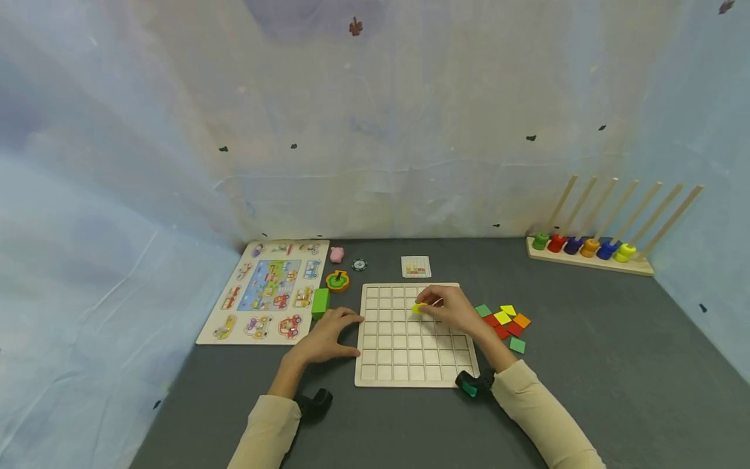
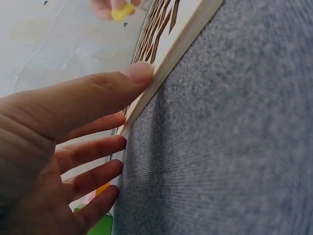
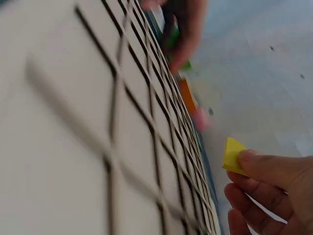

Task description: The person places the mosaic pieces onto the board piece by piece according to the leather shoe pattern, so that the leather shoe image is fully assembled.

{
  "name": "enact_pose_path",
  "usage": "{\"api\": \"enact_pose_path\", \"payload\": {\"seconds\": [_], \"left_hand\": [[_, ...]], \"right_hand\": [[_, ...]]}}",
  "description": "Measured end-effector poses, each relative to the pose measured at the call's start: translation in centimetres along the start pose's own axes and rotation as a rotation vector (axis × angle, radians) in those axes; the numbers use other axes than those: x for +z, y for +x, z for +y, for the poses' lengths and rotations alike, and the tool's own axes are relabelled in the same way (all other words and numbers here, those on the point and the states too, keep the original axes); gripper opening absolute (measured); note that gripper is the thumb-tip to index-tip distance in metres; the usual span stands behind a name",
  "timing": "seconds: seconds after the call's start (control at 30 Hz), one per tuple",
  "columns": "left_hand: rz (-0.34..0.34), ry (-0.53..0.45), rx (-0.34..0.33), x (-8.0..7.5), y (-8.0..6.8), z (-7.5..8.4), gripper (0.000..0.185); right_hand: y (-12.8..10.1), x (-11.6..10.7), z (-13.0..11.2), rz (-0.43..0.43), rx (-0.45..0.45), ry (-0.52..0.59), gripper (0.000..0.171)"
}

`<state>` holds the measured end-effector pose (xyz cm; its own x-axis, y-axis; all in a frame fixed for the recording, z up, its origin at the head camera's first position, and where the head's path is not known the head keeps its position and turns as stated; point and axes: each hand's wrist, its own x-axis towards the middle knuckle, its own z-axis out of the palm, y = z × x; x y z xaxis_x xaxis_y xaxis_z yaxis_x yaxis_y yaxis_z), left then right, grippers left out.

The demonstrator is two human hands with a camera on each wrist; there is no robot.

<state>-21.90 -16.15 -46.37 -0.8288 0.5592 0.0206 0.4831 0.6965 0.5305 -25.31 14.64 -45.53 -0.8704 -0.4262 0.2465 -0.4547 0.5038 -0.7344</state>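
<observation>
A pale wooden grid board (image 1: pixel 400 372) with square recesses lies flat before me. My left hand (image 1: pixel 325 337) touches its left edge, thumb and fingers spread; in the left wrist view the thumb (image 2: pixel 139 72) rests against the rim. Between thumb and fingertips my right hand (image 1: pixel 451 307) pinches a yellow square tile (image 3: pixel 234 155), held above the upper right part of the grid. Right of the board lie several loose tiles: red (image 1: pixel 514 329), green (image 1: pixel 517 345), orange (image 1: pixel 521 320) and yellow (image 1: pixel 502 318).
A small pattern card (image 1: pixel 416 266) lies behind the board. To the left are a picture puzzle (image 1: pixel 205 335), a green block (image 1: pixel 320 303), a tree piece (image 1: pixel 337 281), a pink pig (image 1: pixel 336 255) and a round chip (image 1: pixel 359 264). A peg stand (image 1: pixel 635 267) with coloured rings stands back right.
</observation>
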Motion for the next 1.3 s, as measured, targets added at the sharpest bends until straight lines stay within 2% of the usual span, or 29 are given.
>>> {"api": "enact_pose_path", "payload": {"seconds": [0.13, 0.3, 0.5, 0.77, 1.1, 1.3], "left_hand": [[-0.001, -0.002, 0.001, 0.1, 0.0, -0.1, 0.063], [0.004, -0.002, -0.001, 0.1, 0.0, -0.1, 0.063], [0.013, -0.001, 0.011, 0.2, -0.1, -0.1, 0.063], [0.018, -0.004, 0.018, 0.3, -0.3, -0.2, 0.063], [0.025, -0.004, 0.014, 0.3, -0.1, -0.1, 0.062], [0.017, -0.002, 0.002, 0.3, -0.1, -0.1, 0.063]], "right_hand": [[0.9, 2.5, -1.0, -0.038, 0.021, 0.038, 0.008], [1.5, 4.9, -1.8, -0.041, 0.038, 0.074, 0.007], [1.6, 6.7, -1.9, -0.024, 0.014, 0.046, 0.005], [1.3, 7.5, -1.7, 0.076, -0.126, -0.067, 0.004], [1.0, 7.5, -2.3, 0.062, -0.114, -0.138, 0.005], [0.8, 6.5, -2.4, 0.098, -0.176, -0.178, 0.021]]}}
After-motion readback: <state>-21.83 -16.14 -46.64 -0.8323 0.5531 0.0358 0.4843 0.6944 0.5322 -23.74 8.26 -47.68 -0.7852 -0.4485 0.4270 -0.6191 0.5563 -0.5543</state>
